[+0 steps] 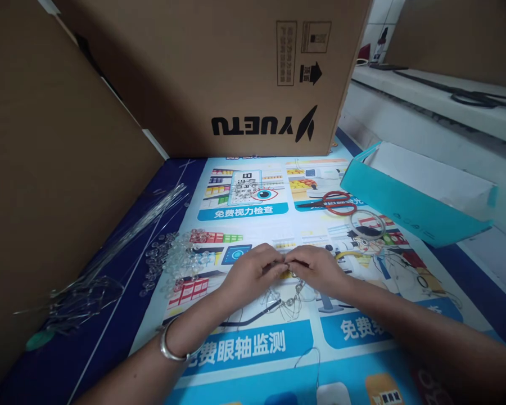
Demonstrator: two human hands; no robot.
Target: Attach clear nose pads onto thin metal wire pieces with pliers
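Fingertips of my left hand [249, 277] and my right hand [319, 271] meet above the printed sheet, both pinched closed. From between them hangs a beaded wire strand [290, 302] with clear beads and loose wire ends, curving down toward me. The exact spot each hand grips is hidden by the fingers. Left of my left hand lies a spread of clear round beads [177, 256]. Red-handled scissors [332, 203] rest beyond my right hand, next to a roll of pale wire [367, 224].
A bundle of thin wires [139, 219] lies at the left. Cardboard panels [236, 73] stand at the back and left. A turquoise box [417, 197] sits at the right. Large dark scissors [468, 95] lie on a ledge. More fine wire [424, 281] is scattered at right.
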